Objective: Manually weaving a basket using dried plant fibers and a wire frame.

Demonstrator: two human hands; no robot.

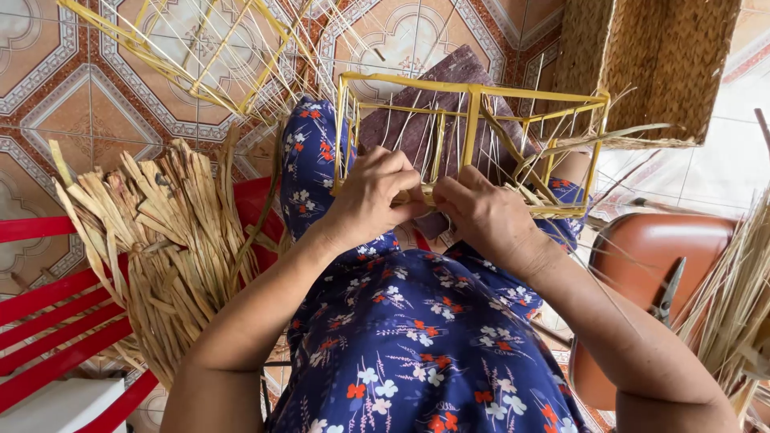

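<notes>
A yellow box-shaped basket frame (pixel 473 90) with thin upright strands rests on my knees, over blue flowered cloth (pixel 409 337). My left hand (pixel 370 196) grips the frame's near bottom rail, fingers curled around a dried straw strand. My right hand (pixel 483 215) pinches the same rail just beside it, thumb and fingers closed on the strand. Loose dried strips (pixel 553 144) trail off the frame's right side.
A bundle of dried flat leaves (pixel 164 232) lies on a red slatted bench (pixel 56 321) at left. Another yellow frame (pixel 200 48) stands on the patterned tile floor. A woven basket (pixel 650 64) sits upper right. Scissors (pixel 670 293) rest on a brown stool (pixel 642 265).
</notes>
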